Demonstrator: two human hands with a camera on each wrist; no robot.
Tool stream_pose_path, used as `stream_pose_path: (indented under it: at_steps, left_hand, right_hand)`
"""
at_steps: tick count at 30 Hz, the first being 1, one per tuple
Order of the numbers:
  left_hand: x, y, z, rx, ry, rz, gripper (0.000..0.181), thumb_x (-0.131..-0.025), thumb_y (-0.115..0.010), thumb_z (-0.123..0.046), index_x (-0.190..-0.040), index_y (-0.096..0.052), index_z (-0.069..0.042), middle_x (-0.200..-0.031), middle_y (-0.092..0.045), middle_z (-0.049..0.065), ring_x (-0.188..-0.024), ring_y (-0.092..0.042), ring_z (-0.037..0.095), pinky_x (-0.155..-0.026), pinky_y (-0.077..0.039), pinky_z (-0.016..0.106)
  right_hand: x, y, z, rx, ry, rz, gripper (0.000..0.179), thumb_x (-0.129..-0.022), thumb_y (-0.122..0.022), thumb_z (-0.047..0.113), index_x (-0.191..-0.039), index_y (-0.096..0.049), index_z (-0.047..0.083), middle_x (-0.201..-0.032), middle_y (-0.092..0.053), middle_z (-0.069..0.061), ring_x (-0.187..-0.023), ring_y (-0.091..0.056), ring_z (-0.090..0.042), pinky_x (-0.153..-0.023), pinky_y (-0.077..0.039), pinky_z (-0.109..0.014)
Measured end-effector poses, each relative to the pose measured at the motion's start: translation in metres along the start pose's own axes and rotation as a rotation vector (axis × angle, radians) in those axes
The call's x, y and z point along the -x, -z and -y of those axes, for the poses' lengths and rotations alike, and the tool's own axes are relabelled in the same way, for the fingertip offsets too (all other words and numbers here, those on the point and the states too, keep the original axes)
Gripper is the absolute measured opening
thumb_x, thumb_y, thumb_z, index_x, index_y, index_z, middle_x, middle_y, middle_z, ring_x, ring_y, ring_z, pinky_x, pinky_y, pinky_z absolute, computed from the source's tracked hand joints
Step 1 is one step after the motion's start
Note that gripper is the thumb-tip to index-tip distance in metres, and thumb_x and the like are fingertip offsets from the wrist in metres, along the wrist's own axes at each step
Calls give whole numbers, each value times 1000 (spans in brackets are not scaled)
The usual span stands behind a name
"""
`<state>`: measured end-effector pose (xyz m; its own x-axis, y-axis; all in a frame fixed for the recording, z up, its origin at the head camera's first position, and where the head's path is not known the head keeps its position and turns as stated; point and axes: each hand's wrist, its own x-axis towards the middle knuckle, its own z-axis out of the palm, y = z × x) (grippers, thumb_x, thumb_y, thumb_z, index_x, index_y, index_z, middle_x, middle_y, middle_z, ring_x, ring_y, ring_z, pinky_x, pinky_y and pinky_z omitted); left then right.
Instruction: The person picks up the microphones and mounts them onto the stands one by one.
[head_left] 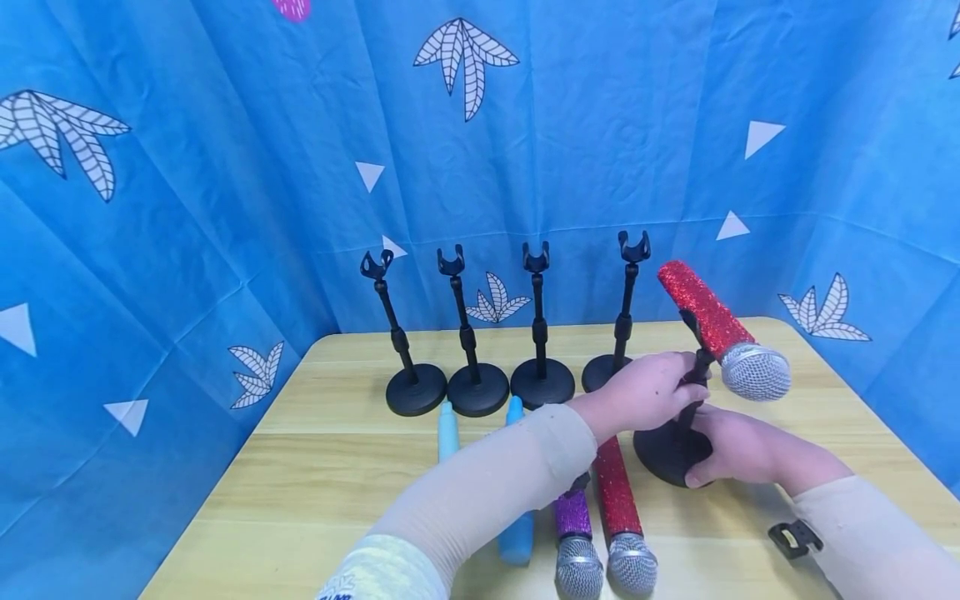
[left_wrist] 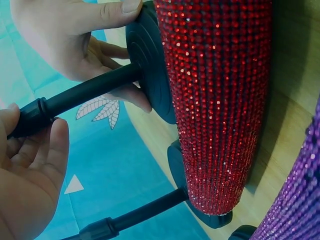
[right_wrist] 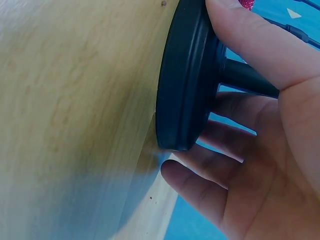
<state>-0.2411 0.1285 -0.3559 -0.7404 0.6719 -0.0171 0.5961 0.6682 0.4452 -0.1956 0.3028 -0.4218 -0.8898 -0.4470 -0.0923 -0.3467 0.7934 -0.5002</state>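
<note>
At the right of the head view, my left hand (head_left: 651, 390) grips the pole of a black microphone stand (head_left: 688, 408), at its collar in the left wrist view. My right hand (head_left: 742, 448) holds the round base (right_wrist: 187, 80) of the same stand, thumb over its top, fingers around its edge. In the right wrist view the base is right at the tabletop. A red glittery microphone (head_left: 705, 307) rests in this stand's clip, silver head tilted down to the right. Another red microphone (head_left: 618, 487) and a purple one (head_left: 573, 512) lie below my left forearm.
Several black stands with vacant clips, such as the leftmost stand (head_left: 401, 342), line the back of the wooden table (head_left: 300, 492). A light teal stick-like thing (head_left: 447, 429) and a blue one (head_left: 516, 542) lie partly under the left sleeve. A blue patterned curtain (head_left: 585, 150) hangs behind.
</note>
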Motion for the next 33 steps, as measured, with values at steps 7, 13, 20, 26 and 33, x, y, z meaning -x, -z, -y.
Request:
stream_pose_path:
  at_steps: [7,13,20,26,33]
  left_hand:
    - [-1,-2,1,-20,2,-7,23,-101,-62,-41,-120,-63,-27,-102,-65,-17,-94,-61,-6,-85,-50,16]
    - [-1,-3,1,1,-18,-15,20,-105,-54,-43,-109,-65,-26,-92,-64,-15,-86,-60,-4,-82,-48,15]
    - [-3,-2,1,-25,-24,-14,30,-109,-42,-43,-98,-64,-26,-78,-59,-13,-81,-56,-3,-78,-45,15]
    - [-4,-1,-1,0,28,30,28,-109,-41,-44,-104,-62,-25,-76,-61,-10,-76,-57,-1,-77,-48,16]
    - [-6,3,2,39,37,76,28,-109,-42,-42,-120,-63,-27,-97,-67,-14,-95,-62,-4,-90,-49,19]
  right_hand:
    - [1,0,-1,5,7,0,83,-66,-93,37,-130,-60,-4,-131,-60,-18,-113,-60,-33,-98,-47,-57]
    - [2,-1,-2,21,25,-14,83,-65,-93,37,-130,-60,-4,-132,-59,-20,-113,-61,-33,-97,-48,-56]
    - [1,-2,-2,20,22,-16,84,-65,-93,37,-131,-60,-3,-131,-61,-17,-112,-62,-31,-98,-47,-57]
    - [0,-1,-3,18,-8,-14,84,-65,-93,38,-130,-60,-5,-127,-63,-18,-110,-63,-32,-98,-47,-58]
    - [1,-1,-2,32,17,-20,89,-65,-93,38,-133,-58,-7,-129,-61,-22,-111,-62,-34,-97,-47,-58]
